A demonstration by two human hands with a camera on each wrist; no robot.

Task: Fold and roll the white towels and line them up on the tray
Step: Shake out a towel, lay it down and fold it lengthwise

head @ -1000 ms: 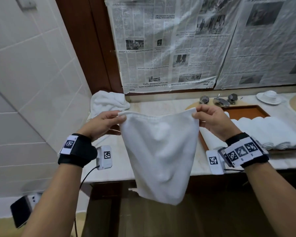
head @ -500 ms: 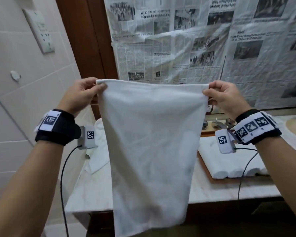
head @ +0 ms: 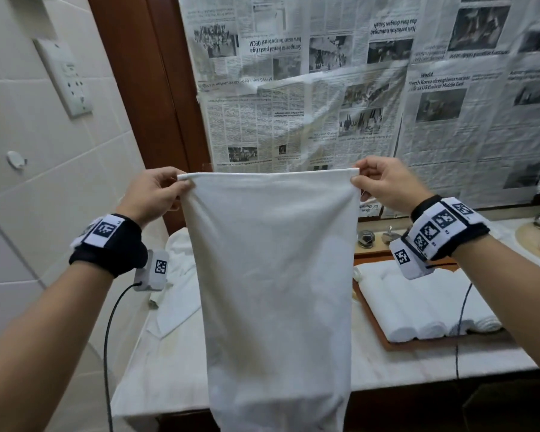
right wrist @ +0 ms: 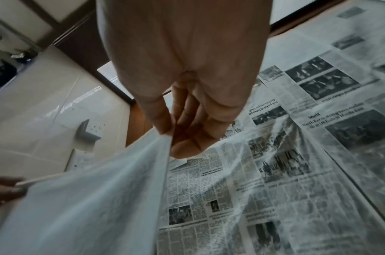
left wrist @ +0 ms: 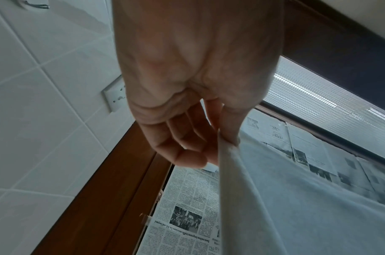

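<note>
A white towel (head: 275,275) hangs flat and stretched in the air in front of me, above the counter. My left hand (head: 181,183) pinches its top left corner; in the left wrist view the thumb and fingers of that hand (left wrist: 224,141) clamp the towel's edge (left wrist: 263,198). At the top right corner my right hand (head: 357,176) pinches the hem, as the right wrist view shows (right wrist: 171,138) with the towel (right wrist: 88,207) sloping away. Rolled white towels (head: 418,304) lie side by side on the brown wooden tray (head: 396,344) at the right.
A heap of loose white towels (head: 178,275) lies at the counter's back left. The marble counter (head: 449,363) runs along a newspaper-covered wall (head: 325,88). Metal taps (head: 367,236) stand behind the tray, and a basin (head: 536,241) is at the far right. Tiled wall with a socket (head: 66,76) closes the left.
Both hands lifted the towel from a sagging hold and pulled its top edge taut and level. The hands now sit a little lower in view than half a second ago.
</note>
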